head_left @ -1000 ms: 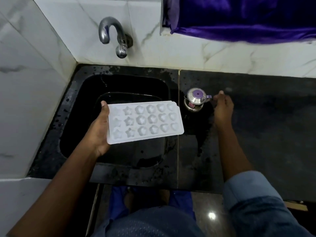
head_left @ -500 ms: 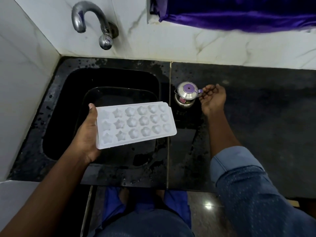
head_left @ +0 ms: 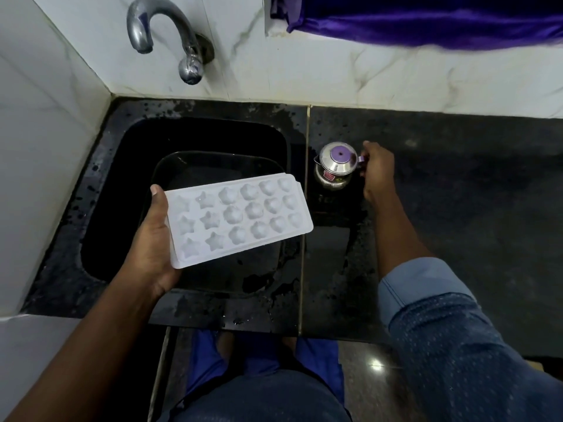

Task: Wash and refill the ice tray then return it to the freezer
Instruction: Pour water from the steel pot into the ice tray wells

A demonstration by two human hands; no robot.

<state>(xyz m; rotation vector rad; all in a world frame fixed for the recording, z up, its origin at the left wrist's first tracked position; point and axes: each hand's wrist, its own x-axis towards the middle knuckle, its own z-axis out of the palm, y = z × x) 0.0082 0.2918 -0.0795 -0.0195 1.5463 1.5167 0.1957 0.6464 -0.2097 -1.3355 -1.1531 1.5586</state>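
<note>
- Ice tray (head_left: 240, 222): white, cavities up, held in the air over the sink (head_left: 100, 190), not resting on anything. Star cells sit at the held end and rounded cells at the free end. I cannot tell whether the cells hold any water.
- Long axis: runs left to right, with the free right end angled slightly away from the person. That end overhangs the sink's right rim.
- Left hand (head_left: 152, 239): grips the tray's left short end, thumb lying along the top edge. The fingers are under the tray and hidden.
- Key relation: the steel jug (head_left: 336, 166) stands just beyond the tray's free end, to its right and a little farther back. The right hand is much the nearer hand to it.
- Right hand (head_left: 377, 172): at the jug's side handle, thumb and curled fingers closed round it as far as shows. The jug stands on the counter (head_left: 472, 208).
- Jug: lid on, purple knob on top, contents not visible.
- Sink: holds a dark rectangular dish (head_left: 213, 161) directly below the tray. The rim is wet and spotted.
- Tap (head_left: 164, 35): on the wall behind the sink, to the tray's far left. No stream is visible.
- Judgement: washing or filling is not yet under way. If the jug is the water source, it has to be lifted and brought left over the cells while the left hand keeps the tray level.
</note>
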